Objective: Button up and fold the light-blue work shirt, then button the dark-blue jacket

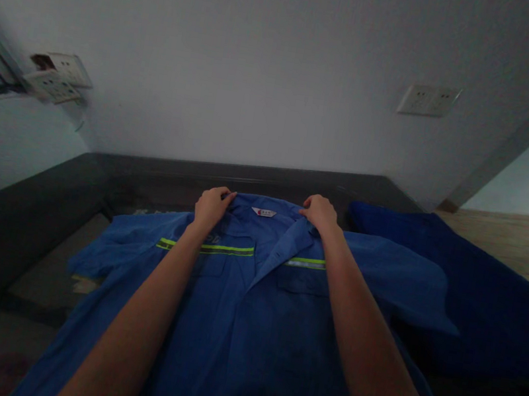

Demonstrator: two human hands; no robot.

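A blue work shirt with yellow-green reflective stripes across the chest lies spread out, front up, in front of me. Its collar with a small white label points toward the wall. My left hand pinches the left side of the collar with curled fingers. On the right side of the collar my right hand grips the cloth in the same way. Both forearms stretch over the shirt's front.
A darker blue garment lies to the right, partly under the shirt's sleeve. A dark ledge runs along the white wall. Wall sockets sit upper right and more sockets at left. Wooden floor shows far right.
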